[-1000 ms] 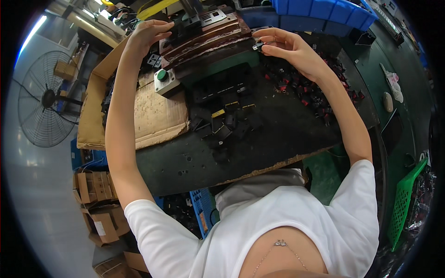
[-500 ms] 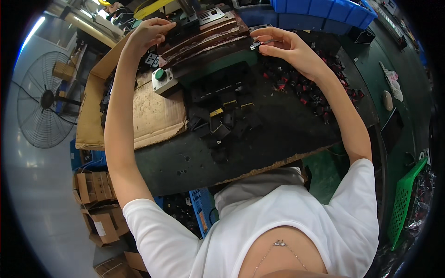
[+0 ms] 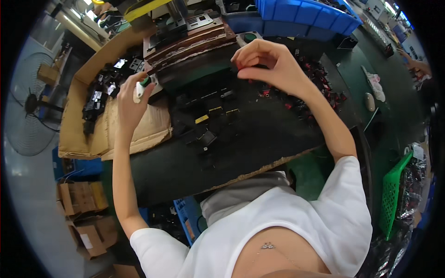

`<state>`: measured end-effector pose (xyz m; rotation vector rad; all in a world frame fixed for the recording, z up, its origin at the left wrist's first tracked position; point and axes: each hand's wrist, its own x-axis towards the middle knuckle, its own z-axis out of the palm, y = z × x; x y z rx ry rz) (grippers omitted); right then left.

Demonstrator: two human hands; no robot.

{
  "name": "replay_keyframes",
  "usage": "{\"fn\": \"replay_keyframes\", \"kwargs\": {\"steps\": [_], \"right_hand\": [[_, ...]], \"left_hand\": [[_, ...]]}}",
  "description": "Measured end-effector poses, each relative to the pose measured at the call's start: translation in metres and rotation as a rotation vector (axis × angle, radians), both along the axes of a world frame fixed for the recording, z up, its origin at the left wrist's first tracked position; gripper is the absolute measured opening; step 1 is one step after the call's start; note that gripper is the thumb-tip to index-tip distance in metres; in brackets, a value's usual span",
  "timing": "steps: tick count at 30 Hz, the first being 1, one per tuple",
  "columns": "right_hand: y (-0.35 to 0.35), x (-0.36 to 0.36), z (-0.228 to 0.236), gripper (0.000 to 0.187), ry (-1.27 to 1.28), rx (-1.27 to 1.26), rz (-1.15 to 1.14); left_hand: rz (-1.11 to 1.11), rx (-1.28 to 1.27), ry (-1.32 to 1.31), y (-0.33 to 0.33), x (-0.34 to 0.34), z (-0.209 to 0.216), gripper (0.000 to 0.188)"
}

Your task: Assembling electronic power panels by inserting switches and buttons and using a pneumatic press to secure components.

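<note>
Two hands flank the press fixture (image 3: 192,44): left hand (image 3: 130,99) sits on the green-capped button box (image 3: 144,85) at its left, fingers curled over the cap (ready to press). Right hand (image 3: 271,67), at its right, pinches a small black part (image 3: 235,69) narrowly, keeping fingertips clear of the die.

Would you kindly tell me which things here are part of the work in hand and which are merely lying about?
In use:
- left hand on the green button of the white control box
- right hand pinching a small black part
- press block
- black parts on the bench

Lying about:
- floor fan
- blue bins
- green basket
- cardboard boxes
</note>
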<state>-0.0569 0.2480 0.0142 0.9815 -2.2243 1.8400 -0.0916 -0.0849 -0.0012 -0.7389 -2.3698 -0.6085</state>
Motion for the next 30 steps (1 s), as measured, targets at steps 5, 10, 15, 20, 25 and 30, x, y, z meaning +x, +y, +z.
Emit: {"fn": "replay_keyframes", "kwargs": {"steps": [5, 10, 15, 20, 25, 30], "right_hand": [[-0.023, 0.019, 0.009, 0.035, 0.233, 0.103, -0.064], [-0.043, 0.026, 0.018, 0.039, 0.347, 0.283, -0.073], [-0.042, -0.023, 0.038, 0.025, 0.496, 0.436, -0.279], [-0.035, -0.108, 0.045, 0.017, 0.706, 0.518, -0.316], [-0.034, -0.140, 0.037, 0.008, 0.396, 0.481, -0.208], [-0.033, -0.148, 0.038, 0.007, 0.494, 0.575, -0.166]], "left_hand": [[-0.046, 0.024, -0.006, -0.003, 0.004, -0.011, 0.029], [0.002, 0.003, 0.070, -0.023, -0.001, -0.027, 0.028], [0.056, -0.082, 0.109, -0.024, 0.005, -0.024, 0.031], [0.022, -0.096, 0.146, -0.021, 0.003, -0.023, 0.029], [0.019, -0.099, 0.163, -0.020, 0.002, -0.024, 0.029], [0.013, -0.106, 0.180, -0.024, 0.003, -0.025, 0.029]]}}
